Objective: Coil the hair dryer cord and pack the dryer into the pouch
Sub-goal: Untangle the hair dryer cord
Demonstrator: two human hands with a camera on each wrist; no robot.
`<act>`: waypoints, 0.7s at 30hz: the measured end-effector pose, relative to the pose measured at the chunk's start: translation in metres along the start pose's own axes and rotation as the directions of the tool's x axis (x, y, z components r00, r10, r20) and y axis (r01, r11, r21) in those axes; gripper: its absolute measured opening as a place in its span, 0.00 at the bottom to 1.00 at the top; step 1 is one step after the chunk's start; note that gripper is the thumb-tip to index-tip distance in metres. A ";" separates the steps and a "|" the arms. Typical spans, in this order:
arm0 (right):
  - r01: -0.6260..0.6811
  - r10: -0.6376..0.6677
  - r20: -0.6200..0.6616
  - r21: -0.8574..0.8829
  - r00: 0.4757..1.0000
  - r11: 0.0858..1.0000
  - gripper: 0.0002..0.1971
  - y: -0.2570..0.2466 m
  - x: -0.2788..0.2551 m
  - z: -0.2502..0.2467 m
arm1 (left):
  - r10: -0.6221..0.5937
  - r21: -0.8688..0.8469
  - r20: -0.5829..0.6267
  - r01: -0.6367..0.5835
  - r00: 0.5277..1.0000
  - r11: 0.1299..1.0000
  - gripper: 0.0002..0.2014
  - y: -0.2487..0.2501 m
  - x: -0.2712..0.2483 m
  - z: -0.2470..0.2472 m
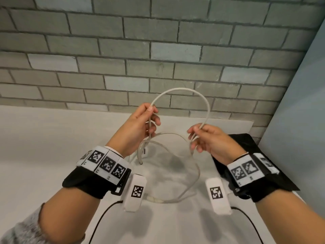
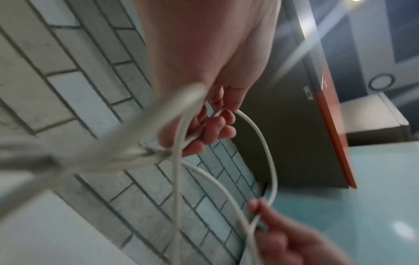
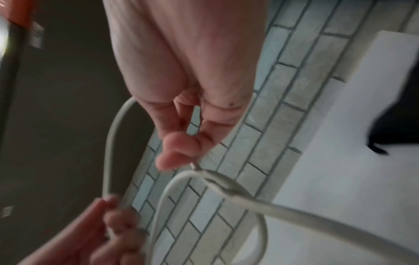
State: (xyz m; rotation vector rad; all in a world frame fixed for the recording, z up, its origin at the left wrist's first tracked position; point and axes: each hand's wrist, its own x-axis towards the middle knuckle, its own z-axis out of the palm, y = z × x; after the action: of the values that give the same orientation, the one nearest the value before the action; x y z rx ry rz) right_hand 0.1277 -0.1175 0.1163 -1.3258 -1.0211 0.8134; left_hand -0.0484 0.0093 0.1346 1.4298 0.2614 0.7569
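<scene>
Grey brick wall (image 1: pixel 158 50) behind, white table (image 1: pixel 44 138) below. I see one white cord (image 1: pixel 184 91) held in the air between both hands, arching up from the left hand (image 1: pixel 139 127) and over to the right hand (image 1: pixel 209 140). Left hand is raised, palm inward, thumb and fingers curled round the gathered strands; I count about two loops hanging from it toward the table, though the blur keeps the count rough. Right hand sits slightly lower, thumb and forefinger pinching a single strand, remaining fingers loosely spread. More slack trails across the table beneath the wrists. One black pouch (image 1: pixel 246 143) lies flat on the table, under the right wrist. Dryer body: I cannot make it out in any view
</scene>
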 end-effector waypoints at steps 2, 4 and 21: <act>0.129 -0.128 -0.077 0.009 0.989 0.992 0.11 -0.018 0.000 -0.004 | -0.044 0.089 -0.023 0.046 0.999 0.995 0.12 -0.009 0.000 -0.003; 0.264 -0.253 -0.134 0.068 0.958 0.962 0.11 -0.038 -0.001 -0.005 | -0.087 0.196 -0.027 0.091 0.996 0.976 0.13 -0.019 -0.001 -0.004; 0.515 -0.779 -0.096 -0.700 0.620 0.495 0.06 -0.084 0.006 -0.028 | -0.168 0.408 -0.092 0.191 0.981 0.893 0.16 -0.039 -0.003 -0.021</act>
State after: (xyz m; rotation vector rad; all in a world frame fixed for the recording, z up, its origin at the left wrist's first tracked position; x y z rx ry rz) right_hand 0.1487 -0.1314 0.2018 -1.3652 -1.3780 -0.4620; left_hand -0.0508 0.0263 0.0935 1.7582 0.6198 0.6087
